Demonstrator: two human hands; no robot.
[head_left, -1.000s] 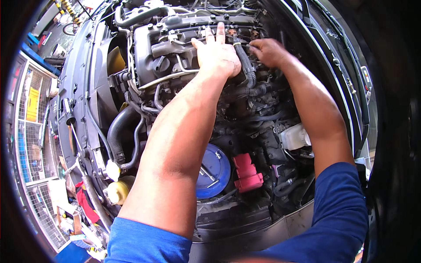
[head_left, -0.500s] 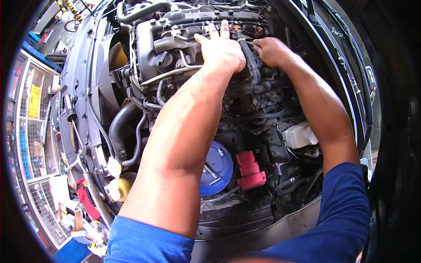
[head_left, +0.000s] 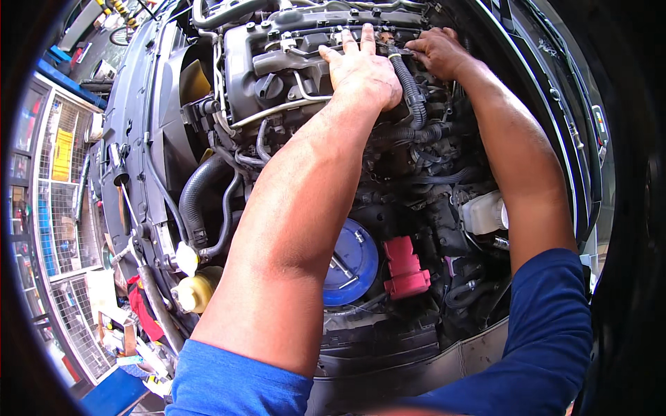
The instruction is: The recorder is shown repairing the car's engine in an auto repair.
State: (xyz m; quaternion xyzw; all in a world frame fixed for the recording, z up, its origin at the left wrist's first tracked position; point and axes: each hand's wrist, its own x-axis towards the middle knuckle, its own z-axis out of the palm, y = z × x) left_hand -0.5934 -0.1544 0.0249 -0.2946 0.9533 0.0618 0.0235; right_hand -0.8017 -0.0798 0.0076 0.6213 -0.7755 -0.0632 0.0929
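My left hand (head_left: pixel 364 78) lies on top of the black engine cover (head_left: pixel 239 73), its fingers spread and pointing away from me. Just right of it a black corrugated conduit (head_left: pixel 411 87) curves down over the engine's side. Past that conduit, at the engine's far right, my right hand (head_left: pixel 444 54) has its fingers curled in among the wiring and fittings. Whatever those fingers grip is hidden. A black round oil filler cap (head_left: pixel 269 87) sits on the cover, left of my left wrist.
Nearer me are a blue round dish (head_left: pixel 359 277) with metal tools in it, a red plastic cover (head_left: pixel 406 269) and a white fluid reservoir (head_left: pixel 482 213). To the left stand a yellowish reservoir (head_left: pixel 194 294) and a thick black hose (head_left: pixel 196 201). A wire-mesh cabinet (head_left: pixel 66 229) is beyond.
My right hand has moved away from me, from beside the corrugated conduit to farther along the engine's right side. My left hand stays spread on the cover. The whole view has shifted slightly.
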